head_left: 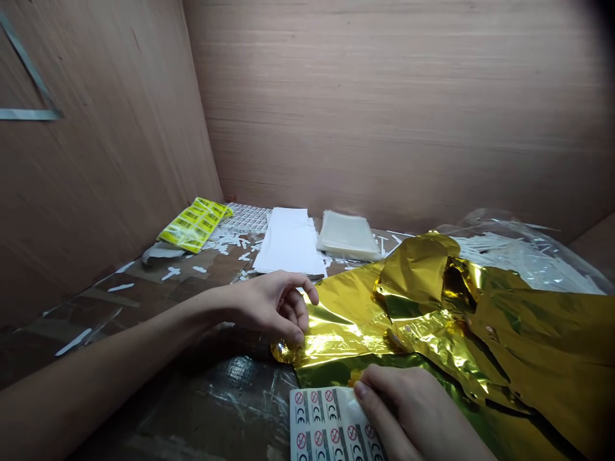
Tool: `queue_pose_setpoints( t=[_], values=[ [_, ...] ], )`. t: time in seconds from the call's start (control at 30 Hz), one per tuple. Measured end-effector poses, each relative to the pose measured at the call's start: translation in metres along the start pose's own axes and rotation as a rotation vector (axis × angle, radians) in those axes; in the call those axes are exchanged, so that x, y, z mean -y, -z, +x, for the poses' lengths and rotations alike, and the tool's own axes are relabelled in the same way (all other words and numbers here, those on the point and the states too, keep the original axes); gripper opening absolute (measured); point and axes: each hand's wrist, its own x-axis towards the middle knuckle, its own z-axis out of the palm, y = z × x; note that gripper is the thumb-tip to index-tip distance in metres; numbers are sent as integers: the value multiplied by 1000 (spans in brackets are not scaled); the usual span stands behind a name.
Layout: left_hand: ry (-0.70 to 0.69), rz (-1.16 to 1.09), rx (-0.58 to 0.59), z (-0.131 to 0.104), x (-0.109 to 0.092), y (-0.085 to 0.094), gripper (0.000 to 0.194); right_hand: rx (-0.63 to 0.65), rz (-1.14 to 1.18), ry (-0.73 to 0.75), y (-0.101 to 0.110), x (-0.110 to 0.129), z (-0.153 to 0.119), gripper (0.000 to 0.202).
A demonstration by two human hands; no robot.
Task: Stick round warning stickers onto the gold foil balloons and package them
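Note:
My left hand (pixel 271 306) hovers at the left end of a shiny gold foil piece (pixel 336 320), its fingers curled but apart, with nothing visible between them. My right hand (pixel 413 410) is at the bottom, thumb and forefinger pinched on the upper right part of a sticker sheet (pixel 314 419). Rows of small labels with red circles and CE marks cover that sheet, and a gap shows in its top row. More crumpled gold foil (pixel 542 339) spreads out to the right. The other fingers of my right hand are partly hidden.
Yellow label sheets (pixel 195 224) in clear plastic lie at the back left, near small printed labels (pixel 247 216). White papers (pixel 291 243) and a stack of clear sleeves (pixel 348 235) stand behind the foil. White strips in plastic (pixel 523 256) lie back right; wooden walls (pixel 360 115) surround the table (pixel 192 403).

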Motion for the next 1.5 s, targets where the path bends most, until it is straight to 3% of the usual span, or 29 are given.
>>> queue_pose_setpoints(
  t=[0.1,0.37,1.1,1.5],
  values=[
    [15,33,4,0,2,-6,64,-4,-15,4,0,0,-1,42],
    [-41,209,-53,-3,-4,-19,50,-15,-35,22,1,0,-1,41],
    [-49,363,-69,0,-8,-22,48,-37,-72,49,1,3,-3,40],
    [-71,458,-71,-1,-11,-24,44,5,-56,-7,3,5,-4,37]
  ],
)
